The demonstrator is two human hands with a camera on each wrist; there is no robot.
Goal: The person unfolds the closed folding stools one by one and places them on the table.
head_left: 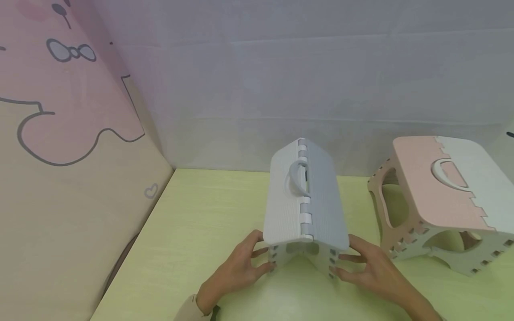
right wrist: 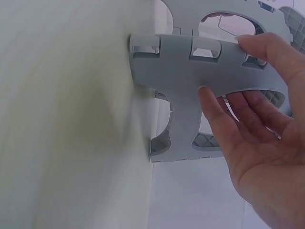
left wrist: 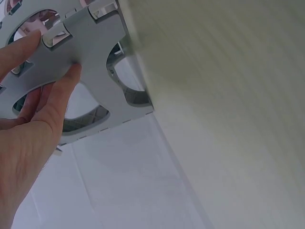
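Note:
A white and grey folding step stool (head_left: 281, 196) stands half folded on the table, its top bent up along the middle hinge like a roof. A grey carry handle (head_left: 296, 178) shows at the ridge. My left hand (head_left: 238, 269) grips the stool's left side near the front, thumb against the leg panel (left wrist: 90, 47) and other fingers reaching into its opening. On the opposite side my right hand (head_left: 373, 269) holds the matching leg panel (right wrist: 183, 71) in the same way, with its thumb on the outer face. The stool's far legs are mostly hidden in the head view.
Right of my right hand stands a pink and white folding stool (head_left: 425, 191), fully unfolded. The pale green table (head_left: 209, 200) meets a whitish cloth wall (head_left: 273, 84) at the back. A cloth with a pink cartoon print (head_left: 76, 107) borders the left side.

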